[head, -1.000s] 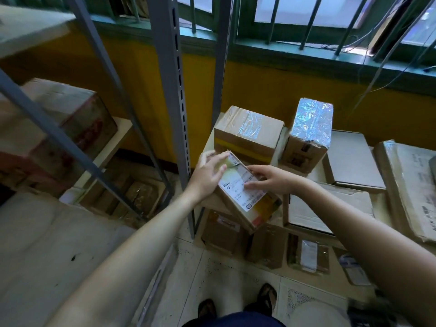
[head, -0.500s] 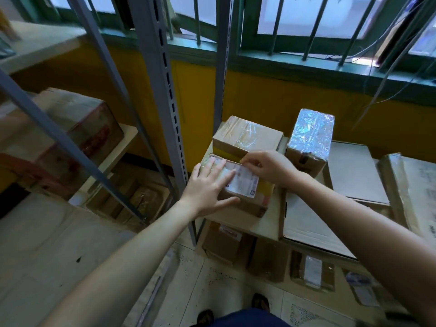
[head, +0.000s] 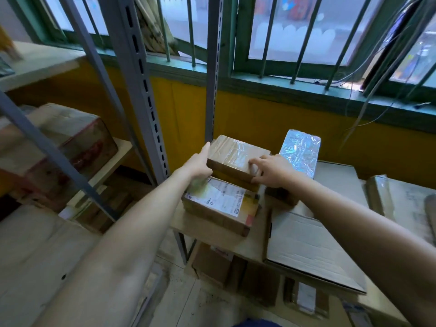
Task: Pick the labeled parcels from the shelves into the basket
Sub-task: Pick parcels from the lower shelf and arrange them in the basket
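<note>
I bracketed the taped box (head: pixel 233 156) at the back of the shelf (head: pixel 212 234): left grip (head: pixel 197 165) flat against its left side, right grip (head: pixel 271 171) curled over its near-right corner, the labeled parcel (head: pixel 221 204) just nearer me.

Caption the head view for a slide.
Left hand presses, right hand grips the taped box behind the labeled parcel, beside a foil-wrapped box.
</note>
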`<action>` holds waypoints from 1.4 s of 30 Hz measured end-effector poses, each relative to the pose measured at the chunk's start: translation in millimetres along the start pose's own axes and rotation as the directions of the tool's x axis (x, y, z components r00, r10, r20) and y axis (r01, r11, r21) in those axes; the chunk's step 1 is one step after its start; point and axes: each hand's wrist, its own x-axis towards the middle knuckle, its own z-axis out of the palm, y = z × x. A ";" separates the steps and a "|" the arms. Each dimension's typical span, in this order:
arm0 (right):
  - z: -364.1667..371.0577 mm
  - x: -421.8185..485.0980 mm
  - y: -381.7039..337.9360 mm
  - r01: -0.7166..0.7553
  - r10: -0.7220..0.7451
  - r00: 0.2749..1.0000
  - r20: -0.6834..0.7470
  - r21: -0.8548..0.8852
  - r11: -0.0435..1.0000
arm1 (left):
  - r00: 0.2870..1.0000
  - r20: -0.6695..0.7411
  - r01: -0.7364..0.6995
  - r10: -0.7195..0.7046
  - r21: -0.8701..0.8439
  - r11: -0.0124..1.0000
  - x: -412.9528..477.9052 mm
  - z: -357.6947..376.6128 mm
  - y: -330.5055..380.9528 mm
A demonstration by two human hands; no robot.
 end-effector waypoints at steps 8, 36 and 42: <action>16.4 -4.4 -23.0 -0.069 0.070 0.998 -0.001 0.113 0.991 | 0.998 -0.036 0.040 -0.052 -0.270 0.962 3.7 12.4 -10.5; -33.2 6.4 5.8 0.066 0.444 0.843 -0.304 0.877 0.475 | 0.827 -0.559 -0.352 0.054 -0.441 0.826 25.7 -39.1 34.0; 5.0 28.4 -23.9 -0.203 0.260 0.965 0.018 0.677 0.707 | 0.999 -0.036 -0.032 0.031 -0.030 0.999 30.6 2.3 4.4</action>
